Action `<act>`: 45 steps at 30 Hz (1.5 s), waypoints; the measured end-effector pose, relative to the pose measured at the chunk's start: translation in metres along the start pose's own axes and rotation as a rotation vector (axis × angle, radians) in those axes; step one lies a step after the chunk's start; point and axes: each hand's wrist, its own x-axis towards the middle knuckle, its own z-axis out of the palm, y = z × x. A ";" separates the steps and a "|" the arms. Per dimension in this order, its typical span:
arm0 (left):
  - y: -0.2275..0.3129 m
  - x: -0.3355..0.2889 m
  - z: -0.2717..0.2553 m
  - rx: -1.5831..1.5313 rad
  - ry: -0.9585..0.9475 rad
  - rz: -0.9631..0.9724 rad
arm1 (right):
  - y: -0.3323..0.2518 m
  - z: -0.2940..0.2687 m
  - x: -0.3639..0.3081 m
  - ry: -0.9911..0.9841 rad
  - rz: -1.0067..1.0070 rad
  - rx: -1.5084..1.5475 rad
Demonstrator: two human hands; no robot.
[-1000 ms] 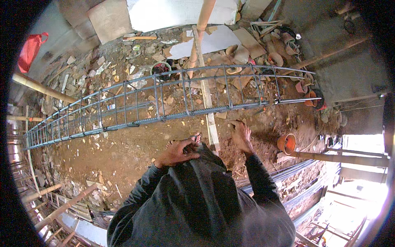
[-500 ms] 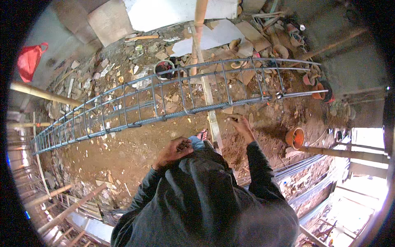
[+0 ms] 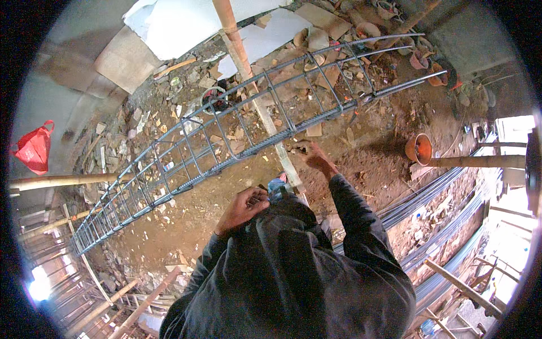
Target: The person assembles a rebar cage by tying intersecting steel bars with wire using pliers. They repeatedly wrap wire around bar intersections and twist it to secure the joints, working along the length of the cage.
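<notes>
A long rebar cage (image 3: 248,153) of lengthwise bars and square stirrups stretches in front of me, from lower left to upper right. It crosses over a pale wooden batten (image 3: 289,169). My left hand (image 3: 245,208) is held before my body with its fingers curled; whatever may be in it is hidden. Just short of the cage's near bar and beside the batten is my right hand (image 3: 314,158), fingers bent together as in a pinch. Anything between them is too small to make out. Neither hand visibly touches the cage.
Rubble and scraps litter the ground behind the cage, around a round bucket (image 3: 205,107). An orange bucket (image 3: 419,149) stands at right, above bundled steel bars (image 3: 435,183). A bamboo pole (image 3: 226,16) rises at the back. A red bag (image 3: 35,150) hangs at left.
My view has turned, so the cage now slants more steeply, its right end higher. My right hand appears closer to the cage and batten. The left hand stays curled near my body.
</notes>
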 end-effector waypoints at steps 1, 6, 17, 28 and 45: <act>0.003 0.001 0.000 0.014 0.004 0.027 | 0.002 -0.001 0.000 0.041 0.013 0.036; 0.003 0.004 -0.002 -0.052 0.028 -0.013 | -0.001 -0.004 -0.001 -0.123 0.083 0.261; -0.005 0.013 0.000 -0.044 0.017 0.036 | -0.026 -0.001 -0.008 -0.034 0.245 -0.202; 0.126 0.072 0.003 -0.034 0.205 0.560 | -0.322 -0.229 -0.048 0.649 0.145 0.573; 0.226 0.027 0.001 0.903 0.902 0.870 | -0.448 -0.206 0.022 0.582 -0.257 1.156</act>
